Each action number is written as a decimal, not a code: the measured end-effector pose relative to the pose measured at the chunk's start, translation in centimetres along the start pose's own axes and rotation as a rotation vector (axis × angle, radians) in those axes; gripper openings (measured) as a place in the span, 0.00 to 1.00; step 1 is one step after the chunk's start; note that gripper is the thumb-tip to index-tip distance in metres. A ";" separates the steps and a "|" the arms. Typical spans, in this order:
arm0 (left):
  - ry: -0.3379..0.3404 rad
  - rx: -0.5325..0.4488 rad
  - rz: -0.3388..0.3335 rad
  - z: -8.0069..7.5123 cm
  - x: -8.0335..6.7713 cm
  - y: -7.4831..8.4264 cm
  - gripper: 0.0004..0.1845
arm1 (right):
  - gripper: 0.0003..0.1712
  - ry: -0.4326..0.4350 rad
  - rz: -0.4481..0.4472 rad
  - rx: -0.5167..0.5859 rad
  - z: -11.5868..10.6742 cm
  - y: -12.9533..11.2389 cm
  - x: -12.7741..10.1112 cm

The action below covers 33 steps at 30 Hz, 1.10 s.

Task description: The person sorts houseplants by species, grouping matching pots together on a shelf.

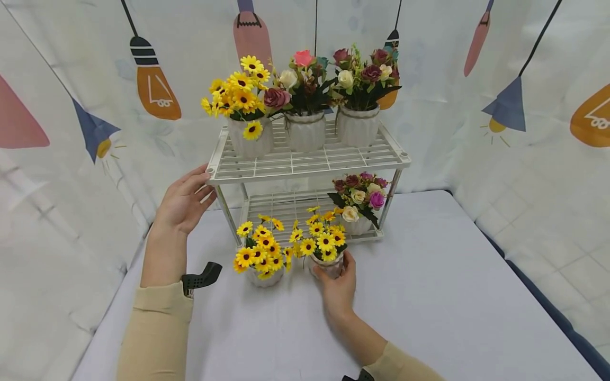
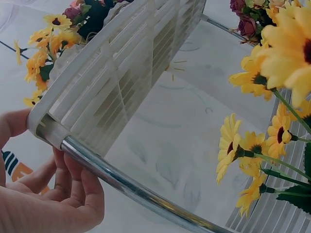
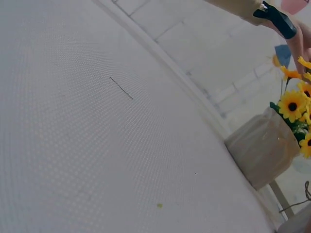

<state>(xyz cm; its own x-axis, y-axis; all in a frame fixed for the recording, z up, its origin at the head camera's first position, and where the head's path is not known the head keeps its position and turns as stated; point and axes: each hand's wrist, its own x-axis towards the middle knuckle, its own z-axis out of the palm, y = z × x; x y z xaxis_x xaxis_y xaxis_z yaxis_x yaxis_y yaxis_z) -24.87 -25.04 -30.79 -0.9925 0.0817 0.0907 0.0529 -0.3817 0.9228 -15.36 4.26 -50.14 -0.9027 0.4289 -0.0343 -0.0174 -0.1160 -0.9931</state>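
So my left hand point(image 1: 183, 203) is up at the front left corner of the white two-tier rack point(image 1: 305, 161), fingers mostly straight, thumb on the top edge and fingertips just under the corner by the chrome leg point(image 2: 121, 182). Not really gripping, more resting against it.

On the table point(image 1: 452, 296) in front of the rack there's a sunflower pot point(image 1: 262, 259) standing free, and right next to it the second sunflower pot point(image 1: 326, 248). That's the one my right hand point(image 1: 339, 288) has: fingers curled round the white pot from the near side, pot upright on the table, just in front of the lower shelf.

Behind it on the lower shelf sits a rose pot point(image 1: 359, 203). Top shelf has three more pots point(image 1: 305, 129) in a row.
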 end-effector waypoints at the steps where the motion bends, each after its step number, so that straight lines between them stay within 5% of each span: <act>1: 0.000 0.002 0.000 0.0 0.0 0.0 0.21 | 0.54 -0.002 -0.001 0.004 0.0 0.0 0.0; 13: 0.002 -0.010 0.009 -0.1 0.1 0.2 0.17 | 0.51 -0.046 -0.153 -0.026 0.0 -2.4 1.3; 24: 0.000 -0.021 0.004 -0.2 0.1 0.1 0.15 | 0.50 -0.038 -0.177 0.034 2.5 -2.7 4.0; 33: -0.012 -0.018 0.013 -0.2 0.2 -0.2 0.14 | 0.51 -0.048 -0.110 0.020 4.4 -2.7 5.9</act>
<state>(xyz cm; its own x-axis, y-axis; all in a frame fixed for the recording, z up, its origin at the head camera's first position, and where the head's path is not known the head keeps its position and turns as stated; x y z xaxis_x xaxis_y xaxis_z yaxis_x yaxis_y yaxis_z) -25.08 -25.11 -31.03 -0.9904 0.0874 0.1069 0.0634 -0.3995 0.9145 -22.57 3.14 -47.19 -0.9145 0.3964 0.0808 -0.1256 -0.0884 -0.9881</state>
